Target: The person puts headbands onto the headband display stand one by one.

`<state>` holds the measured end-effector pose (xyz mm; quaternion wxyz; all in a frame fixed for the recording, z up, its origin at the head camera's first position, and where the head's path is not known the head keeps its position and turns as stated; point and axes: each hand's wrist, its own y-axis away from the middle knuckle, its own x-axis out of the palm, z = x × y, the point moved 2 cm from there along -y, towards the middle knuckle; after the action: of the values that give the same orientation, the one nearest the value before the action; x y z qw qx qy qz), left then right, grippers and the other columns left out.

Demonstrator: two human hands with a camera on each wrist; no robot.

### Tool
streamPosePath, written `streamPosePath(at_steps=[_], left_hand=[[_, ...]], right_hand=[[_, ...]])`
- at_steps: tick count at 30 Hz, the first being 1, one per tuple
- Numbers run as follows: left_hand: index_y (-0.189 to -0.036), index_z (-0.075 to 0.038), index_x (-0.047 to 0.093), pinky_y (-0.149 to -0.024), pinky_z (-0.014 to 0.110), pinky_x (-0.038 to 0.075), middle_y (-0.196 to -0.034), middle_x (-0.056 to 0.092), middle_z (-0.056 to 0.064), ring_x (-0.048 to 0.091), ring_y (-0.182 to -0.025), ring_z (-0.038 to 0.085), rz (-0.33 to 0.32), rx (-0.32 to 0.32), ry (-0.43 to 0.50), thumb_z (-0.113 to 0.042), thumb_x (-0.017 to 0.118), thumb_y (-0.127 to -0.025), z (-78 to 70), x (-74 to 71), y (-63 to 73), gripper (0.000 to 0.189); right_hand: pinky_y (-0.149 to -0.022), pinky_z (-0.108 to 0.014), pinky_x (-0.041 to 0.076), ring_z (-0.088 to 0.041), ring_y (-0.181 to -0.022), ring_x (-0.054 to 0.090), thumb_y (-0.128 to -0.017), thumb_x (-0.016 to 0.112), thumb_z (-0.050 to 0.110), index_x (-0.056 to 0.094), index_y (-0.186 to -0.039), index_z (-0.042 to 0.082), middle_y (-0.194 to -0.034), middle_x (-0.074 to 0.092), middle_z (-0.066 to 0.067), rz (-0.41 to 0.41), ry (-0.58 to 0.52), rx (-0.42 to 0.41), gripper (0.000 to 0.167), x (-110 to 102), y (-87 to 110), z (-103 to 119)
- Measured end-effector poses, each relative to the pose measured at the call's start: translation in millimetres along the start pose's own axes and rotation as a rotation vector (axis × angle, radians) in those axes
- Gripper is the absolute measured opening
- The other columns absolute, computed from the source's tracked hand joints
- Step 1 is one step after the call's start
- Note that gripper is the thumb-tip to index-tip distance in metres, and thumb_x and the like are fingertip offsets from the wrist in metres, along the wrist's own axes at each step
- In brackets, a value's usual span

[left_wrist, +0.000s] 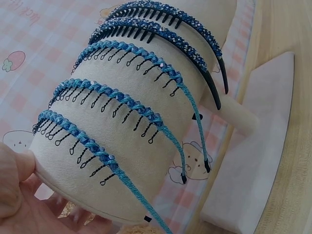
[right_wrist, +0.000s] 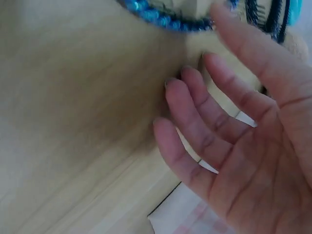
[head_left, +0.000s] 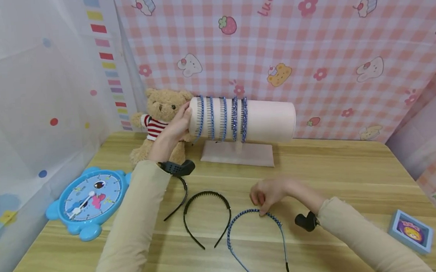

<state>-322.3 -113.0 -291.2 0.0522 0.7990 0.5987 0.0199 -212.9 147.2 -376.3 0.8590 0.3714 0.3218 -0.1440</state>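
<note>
Gripping display roll (head_left: 270, 120) with left hand (head_left: 180, 125); right hand (head_left: 271, 194) relaxed, touching blue headband (head_left: 250, 210).

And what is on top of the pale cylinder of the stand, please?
Five blue headbands sit over the cylinder, two of them glittery; the left hand holds its end. The surface directly beneath the headbands is covered.
</note>
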Motion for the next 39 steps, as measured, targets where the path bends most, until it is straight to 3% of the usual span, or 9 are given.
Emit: streamPosePath(at_steps=[5, 9, 13, 19, 24, 29, 33, 39], left_hand=[[-0.148, -0.021, 0.002, -0.113, 0.046, 0.018, -0.153, 0.011, 0.008, 0.016, -0.140, 0.026, -0.004, -0.008, -0.007, -0.026, 0.016, -0.101, -0.1, -0.2, 0.5, 0.049], [-0.148, -0.022, 0.003, -0.113, 0.046, 0.018, -0.153, 0.012, 0.008, 0.017, -0.140, 0.026, -0.006, -0.008, -0.012, -0.027, 0.017, -0.101, -0.4, -0.6, 0.0, 0.049], [-0.148, -0.022, 0.003, -0.113, 0.045, 0.018, -0.153, 0.013, 0.008, 0.017, -0.140, 0.025, -0.008, -0.012, -0.014, -0.027, 0.017, -0.101, -0.7, -0.5, -0.2, 0.049], [-0.148, -0.021, 0.002, -0.114, 0.043, 0.018, -0.153, 0.012, 0.008, 0.017, -0.140, 0.024, -0.003, -0.014, -0.013, -0.027, 0.017, -0.101, -2.5, -0.2, 1.1, 0.050], [-0.148, -0.022, 0.003, -0.114, 0.044, 0.018, -0.153, 0.012, 0.008, 0.017, -0.140, 0.025, -0.009, -0.021, -0.009, -0.027, 0.018, -0.101, -4.7, -0.3, 1.7, 0.049], [-0.148, -0.023, 0.004, -0.113, 0.047, 0.019, -0.153, 0.012, 0.007, 0.016, -0.140, 0.025, -0.007, -0.011, -0.023, -0.027, 0.017, -0.101, -5.6, -0.6, 1.9, 0.049], [-0.148, -0.024, 0.005, -0.113, 0.046, 0.019, -0.153, 0.012, 0.006, 0.017, -0.140, 0.025, -0.012, -0.015, -0.032, -0.027, 0.018, -0.101, -4.8, -0.9, 2.0, 0.049], [-0.148, -0.024, 0.006, -0.113, 0.045, 0.021, -0.152, 0.015, 0.006, 0.019, -0.139, 0.024, -0.017, -0.030, -0.028, -0.028, 0.018, -0.101, -2.4, -0.2, 3.5, 0.048]], right_hand=[[-0.058, -0.015, 0.035, -0.005, -0.064, 0.042, -0.068, 0.063, -0.006, 0.055, -0.077, 0.007, -0.070, 0.048, 0.006, 0.017, 0.080, 0.025, 0.018, 3, 3.3, 1], [-0.057, -0.016, 0.035, -0.006, -0.066, 0.042, -0.067, 0.059, -0.008, 0.054, -0.086, 0.006, -0.077, 0.048, 0.003, 0.037, 0.104, 0.071, 0.024, 0, 13.7, -3], [-0.058, -0.017, 0.042, -0.007, -0.067, 0.047, -0.071, 0.057, -0.004, 0.053, -0.099, 0.005, -0.082, 0.050, 0.000, 0.073, -0.004, 0.154, 0.029, -6, 28.7, -11], [-0.062, -0.026, 0.053, -0.009, -0.066, 0.055, -0.075, 0.057, 0.003, 0.055, -0.097, 0.001, -0.078, 0.053, -0.001, 0.086, -0.202, 0.227, 0.022, -26, 62.0, -37], [-0.066, -0.031, 0.055, -0.011, -0.068, 0.057, -0.083, 0.060, 0.011, 0.051, -0.088, 0.003, -0.079, 0.054, -0.002, 0.002, -0.356, 0.229, 0.013, -44, 93.0, -64], [-0.070, -0.035, 0.055, -0.011, -0.067, 0.060, -0.090, 0.057, 0.018, 0.048, -0.086, 0.005, -0.079, 0.055, -0.002, -0.070, -0.499, 0.187, 0.017, -54, 116.6, -83], [-0.073, -0.036, 0.055, -0.012, -0.070, 0.062, -0.093, 0.053, 0.024, 0.048, -0.095, 0.001, -0.086, 0.058, -0.005, -0.178, -0.581, 0.217, 0.024, -59, 126.3, -89], [-0.074, -0.031, 0.055, -0.010, -0.070, 0.063, -0.094, 0.050, 0.031, 0.045, -0.098, 0.002, -0.082, 0.056, -0.001, -0.357, -0.689, 0.270, 0.030, -68, 128.6, -90]])
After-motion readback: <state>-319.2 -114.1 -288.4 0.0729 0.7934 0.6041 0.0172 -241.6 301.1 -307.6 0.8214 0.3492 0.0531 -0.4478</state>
